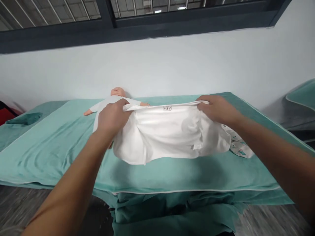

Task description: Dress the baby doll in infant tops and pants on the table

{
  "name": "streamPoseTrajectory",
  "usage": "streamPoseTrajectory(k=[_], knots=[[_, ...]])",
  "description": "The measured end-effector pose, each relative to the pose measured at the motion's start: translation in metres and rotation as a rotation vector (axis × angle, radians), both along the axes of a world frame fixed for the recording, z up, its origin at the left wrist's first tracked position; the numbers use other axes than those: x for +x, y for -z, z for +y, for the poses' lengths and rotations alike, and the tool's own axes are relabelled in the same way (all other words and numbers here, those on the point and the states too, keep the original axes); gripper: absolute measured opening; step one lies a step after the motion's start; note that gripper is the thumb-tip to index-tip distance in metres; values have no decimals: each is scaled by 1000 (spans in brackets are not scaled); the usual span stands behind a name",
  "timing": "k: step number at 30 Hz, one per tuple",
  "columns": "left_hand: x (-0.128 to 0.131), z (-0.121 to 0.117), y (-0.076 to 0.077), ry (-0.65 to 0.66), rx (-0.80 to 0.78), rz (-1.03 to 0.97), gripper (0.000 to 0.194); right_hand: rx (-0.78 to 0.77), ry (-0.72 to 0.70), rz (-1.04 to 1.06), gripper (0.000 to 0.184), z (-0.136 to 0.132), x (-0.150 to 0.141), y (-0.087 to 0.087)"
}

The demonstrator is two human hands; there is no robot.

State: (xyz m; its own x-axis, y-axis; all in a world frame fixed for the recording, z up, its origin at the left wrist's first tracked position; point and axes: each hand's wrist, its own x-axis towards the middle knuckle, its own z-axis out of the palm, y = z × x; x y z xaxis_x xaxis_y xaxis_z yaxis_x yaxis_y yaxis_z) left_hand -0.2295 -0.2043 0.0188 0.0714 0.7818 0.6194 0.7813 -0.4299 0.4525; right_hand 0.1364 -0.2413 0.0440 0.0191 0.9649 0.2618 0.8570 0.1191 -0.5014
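Between my two hands a white baby garment [169,131] hangs stretched out above the bed, its upper edge pulled nearly straight. A small printed label shows at the middle of that edge, and a tag lower down on the right. My left hand [114,116] is closed on the left end of the edge. At the other end my right hand [216,106] pinches the cloth. Behind my left hand a baby doll [117,91] in white clothes lies on its back with its arms spread; its lower body is mostly hidden by my hand and the garment.
A green sheet [54,141] covers the bed. Patterned cloth [240,147] lies to the right, partly behind my right forearm. Beyond the bed stand a white wall [157,72] and a dark window frame [187,26]. A red and black item [6,113] sits at the far left.
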Motion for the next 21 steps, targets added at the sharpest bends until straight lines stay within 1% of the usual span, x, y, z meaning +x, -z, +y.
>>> streamPoseTrajectory(k=[2,3,4,5,6,7,8,9,11,12,14,17,21], knots=[[19,10,13,-203,-131,159,27,-12,63,-150,25,17,-13,12],[33,11,22,-266,-165,242,28,-10,112,-244,28,24,-23,22],[49,10,34,-277,-147,318,29,14,139,-285,34,28,-36,35],[65,8,47,-249,-152,378,31,43,119,-312,39,30,-49,50],[81,5,61,-180,-196,423,33,75,24,-357,43,31,-63,67],[96,3,75,-87,-279,452,35,70,-77,-366,45,31,-77,84],[108,2,89,-3,-379,453,37,24,-118,-339,44,32,-89,100],[117,3,101,45,-466,446,36,-65,-80,-311,41,33,-99,115],[126,9,118,50,-537,434,36,-147,6,-306,41,38,-111,138],[126,14,123,21,-554,425,37,-173,60,-308,43,43,-114,146],[120,24,125,-46,-580,409,42,-195,140,-315,51,54,-113,154],[108,34,120,-95,-606,394,50,-221,202,-312,58,68,-106,156],[99,40,115,-95,-516,480,59,-176,224,-320,66,72,-97,156]])
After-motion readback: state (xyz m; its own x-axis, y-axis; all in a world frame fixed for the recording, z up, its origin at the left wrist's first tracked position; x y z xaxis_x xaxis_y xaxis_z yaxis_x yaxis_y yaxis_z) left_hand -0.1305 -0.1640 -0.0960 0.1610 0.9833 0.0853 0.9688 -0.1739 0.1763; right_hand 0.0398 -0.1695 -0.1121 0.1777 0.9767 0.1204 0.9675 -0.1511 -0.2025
